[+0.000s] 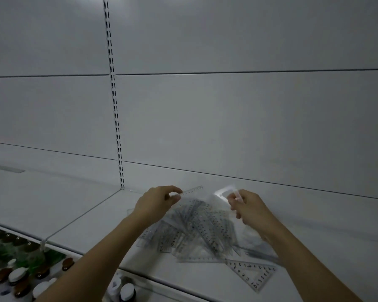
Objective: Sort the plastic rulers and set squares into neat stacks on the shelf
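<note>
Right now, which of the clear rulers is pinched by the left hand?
The straight ruler at the back of the pile, its numbered end pointing right. The left hand pinches it; the others lie loose on the shelf.

Two hands, the left hand [156, 199] and the right hand [250, 207], are showing. One messy pile of rulers [196, 225], too many to count, is lying there.

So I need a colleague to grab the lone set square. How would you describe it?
On the white shelf, look at the front right edge, beyond the heap of clear plastic rulers. The clear triangular set square lies flat there, apart, its numerals showing.
</note>
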`<state>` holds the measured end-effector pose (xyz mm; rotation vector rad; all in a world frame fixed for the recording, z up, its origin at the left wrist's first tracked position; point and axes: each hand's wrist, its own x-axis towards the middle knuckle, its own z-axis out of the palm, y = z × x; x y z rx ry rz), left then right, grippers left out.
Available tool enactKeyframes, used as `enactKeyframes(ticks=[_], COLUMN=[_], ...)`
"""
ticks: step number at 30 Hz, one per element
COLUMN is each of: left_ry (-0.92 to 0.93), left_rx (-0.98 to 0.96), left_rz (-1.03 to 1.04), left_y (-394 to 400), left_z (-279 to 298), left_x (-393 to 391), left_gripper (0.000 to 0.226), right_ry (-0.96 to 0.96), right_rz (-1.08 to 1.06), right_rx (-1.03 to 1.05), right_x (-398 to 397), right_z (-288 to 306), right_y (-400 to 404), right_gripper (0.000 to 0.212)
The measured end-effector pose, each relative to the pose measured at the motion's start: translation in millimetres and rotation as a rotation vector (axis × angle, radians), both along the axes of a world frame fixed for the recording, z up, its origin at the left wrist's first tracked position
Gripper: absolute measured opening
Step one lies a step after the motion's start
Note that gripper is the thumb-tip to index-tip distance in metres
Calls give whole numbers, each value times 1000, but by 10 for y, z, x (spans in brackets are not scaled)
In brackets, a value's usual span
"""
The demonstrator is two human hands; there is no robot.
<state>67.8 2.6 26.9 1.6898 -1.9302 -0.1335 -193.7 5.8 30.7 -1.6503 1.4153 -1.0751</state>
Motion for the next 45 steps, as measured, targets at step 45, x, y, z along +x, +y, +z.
enactKeyframes(ticks=[45], left_ry=[-30], left_rx=[-113], left_rz=[205], left_y=[729], left_z=[-64], left_x=[5366], left_gripper=[34], right_ry=[447], right_rz=[248], right_rx=[-400], right_x=[5258], right_z=[93], right_y=[-342], right_gripper=[47])
